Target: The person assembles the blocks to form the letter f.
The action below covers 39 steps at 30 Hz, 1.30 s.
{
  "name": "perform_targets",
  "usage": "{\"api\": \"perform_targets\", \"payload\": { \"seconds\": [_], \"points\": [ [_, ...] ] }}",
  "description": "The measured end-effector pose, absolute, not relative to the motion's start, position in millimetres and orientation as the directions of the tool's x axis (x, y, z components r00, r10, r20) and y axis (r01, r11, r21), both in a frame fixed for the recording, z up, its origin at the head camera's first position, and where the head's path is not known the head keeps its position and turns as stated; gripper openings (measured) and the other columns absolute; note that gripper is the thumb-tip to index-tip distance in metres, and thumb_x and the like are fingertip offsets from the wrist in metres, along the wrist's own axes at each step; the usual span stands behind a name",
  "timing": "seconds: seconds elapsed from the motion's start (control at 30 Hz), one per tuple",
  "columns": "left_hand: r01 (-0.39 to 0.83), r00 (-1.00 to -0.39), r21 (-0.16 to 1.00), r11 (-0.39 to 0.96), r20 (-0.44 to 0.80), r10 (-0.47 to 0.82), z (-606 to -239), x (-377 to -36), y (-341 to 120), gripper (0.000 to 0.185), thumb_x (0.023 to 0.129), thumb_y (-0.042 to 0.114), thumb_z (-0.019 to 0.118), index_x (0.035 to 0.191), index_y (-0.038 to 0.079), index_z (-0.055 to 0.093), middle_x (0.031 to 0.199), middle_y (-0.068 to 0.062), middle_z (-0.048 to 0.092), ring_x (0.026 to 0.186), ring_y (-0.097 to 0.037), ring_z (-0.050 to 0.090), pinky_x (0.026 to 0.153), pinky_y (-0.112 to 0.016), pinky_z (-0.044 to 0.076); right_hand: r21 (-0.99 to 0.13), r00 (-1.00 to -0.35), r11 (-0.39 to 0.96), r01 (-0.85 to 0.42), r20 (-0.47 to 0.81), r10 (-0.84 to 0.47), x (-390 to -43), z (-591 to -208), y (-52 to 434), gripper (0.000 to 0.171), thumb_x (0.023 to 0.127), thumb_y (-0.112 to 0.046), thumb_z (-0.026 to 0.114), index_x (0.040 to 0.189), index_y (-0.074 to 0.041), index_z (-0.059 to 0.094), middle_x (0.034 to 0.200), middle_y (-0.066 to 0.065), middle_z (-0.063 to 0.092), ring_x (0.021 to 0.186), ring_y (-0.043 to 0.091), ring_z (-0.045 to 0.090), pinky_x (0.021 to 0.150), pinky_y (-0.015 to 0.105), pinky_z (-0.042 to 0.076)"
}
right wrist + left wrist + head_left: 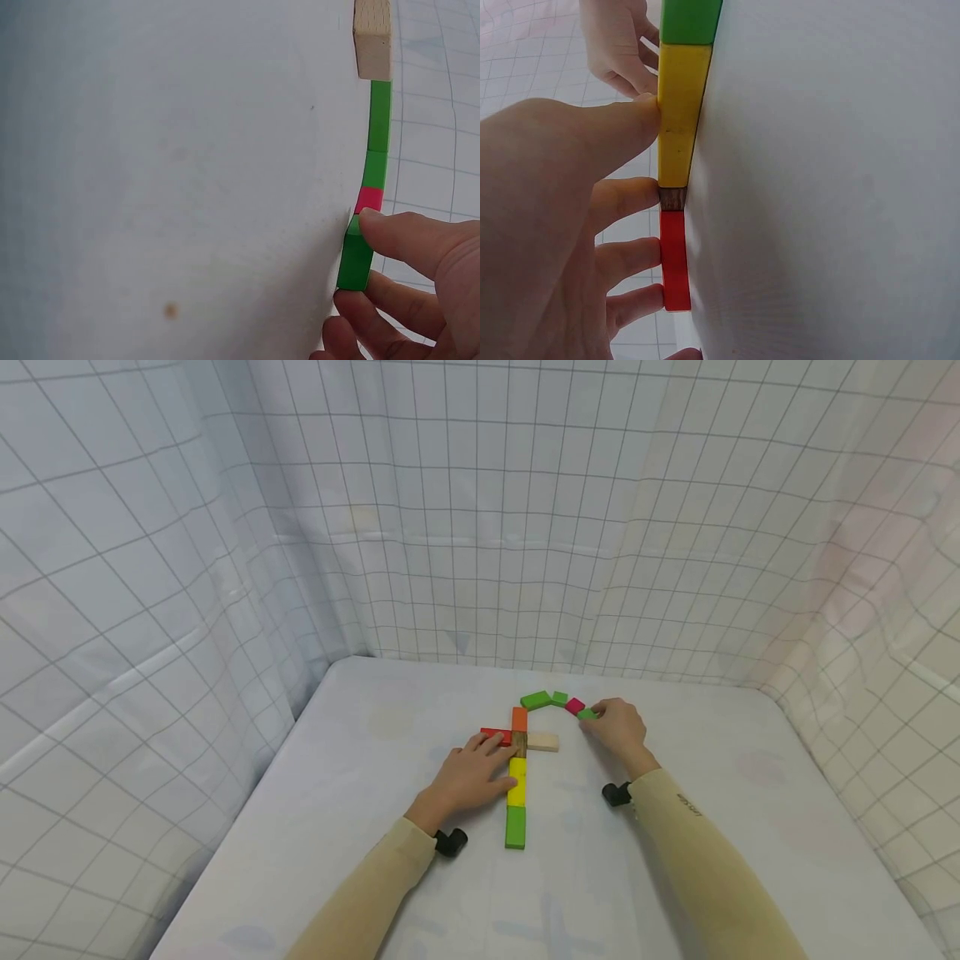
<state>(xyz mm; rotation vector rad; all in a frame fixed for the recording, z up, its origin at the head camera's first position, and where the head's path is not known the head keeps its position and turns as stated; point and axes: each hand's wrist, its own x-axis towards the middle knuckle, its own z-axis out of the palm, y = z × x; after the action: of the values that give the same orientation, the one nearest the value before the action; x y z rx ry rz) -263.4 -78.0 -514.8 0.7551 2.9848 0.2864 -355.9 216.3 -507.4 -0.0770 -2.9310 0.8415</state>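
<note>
My left hand lies over a cross of wooden blocks. Its spread fingers rest on the red block and the dark brown block, while the thumb touches the yellow block. At the far right, my right hand pinches a green block between thumb and fingers. That block sits at the end of a curved row, beside a pink block, a small green block and a longer green block.
An orange block stands above the brown one, with a pale wooden block to its right. Another green block ends the column nearest me. White gridded curtains enclose the white table at the back and sides.
</note>
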Motion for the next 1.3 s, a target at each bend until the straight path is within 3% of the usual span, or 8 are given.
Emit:
{"api": "perform_targets", "payload": {
  "seconds": [0.93, 1.3],
  "points": [
    [0.462, -0.882, 0.214, 0.861, 0.008, 0.472, -514.1, -265.4, -79.1, 0.064, 0.099, 0.057, 0.053, 0.156, 0.03, 0.04, 0.162, -0.003, 0.032, 0.148, -0.033, 0.025, 0.106, -0.058, 0.036, -0.522, -0.996, 0.852, 0.045, 0.041, 0.078, -357.3, -503.1, 214.8, 0.044, 0.086, -0.031, 0.077, 0.122, -0.006, 0.072, 0.11, 0.014, 0.07, 0.097, 0.032, 0.065, 0.074, 0.045, 0.051],
    [0.449, -0.887, 0.238, 0.861, 0.0, 0.462, -512.1, -264.8, -78.1, 0.064, 0.099, 0.055, 0.054, 0.155, 0.026, 0.042, 0.161, -0.004, 0.033, 0.147, -0.035, 0.027, 0.105, -0.057, 0.037, -0.532, -0.998, 0.846, 0.046, 0.021, 0.067, -355.7, -502.3, 214.9, 0.046, 0.086, -0.03, 0.078, 0.123, -0.004, 0.071, 0.112, 0.015, 0.07, 0.1, 0.033, 0.064, 0.078, 0.046, 0.05]
  ]
}}
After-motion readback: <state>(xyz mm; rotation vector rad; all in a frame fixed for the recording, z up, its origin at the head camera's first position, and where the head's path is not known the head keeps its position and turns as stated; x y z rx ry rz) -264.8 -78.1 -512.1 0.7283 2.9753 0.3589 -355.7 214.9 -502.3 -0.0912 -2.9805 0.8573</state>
